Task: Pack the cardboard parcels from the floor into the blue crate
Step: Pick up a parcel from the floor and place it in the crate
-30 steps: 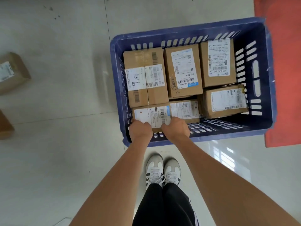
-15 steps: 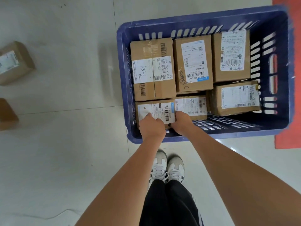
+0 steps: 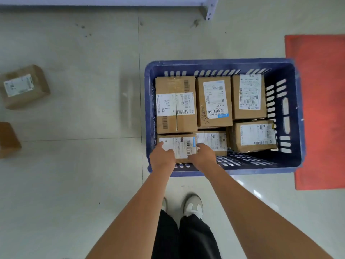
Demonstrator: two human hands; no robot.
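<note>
Hands [image 3: 183, 156] over parcel [image 3: 182, 146] (fingertips unclear)

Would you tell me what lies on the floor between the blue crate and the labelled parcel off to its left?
In the head view, only bare tiled floor separates the blue crate from the labelled parcel.

The camera has lifted and pulled back, so the blue crate [image 3: 223, 61] now sits lower and smaller in view, and a pale shelf foot [image 3: 208, 10] has come in at the top. On the front-left parcel [image 3: 183, 147], the left hand [image 3: 162, 157] and right hand [image 3: 202, 156] have spread slightly apart, baring more of its label.
</note>
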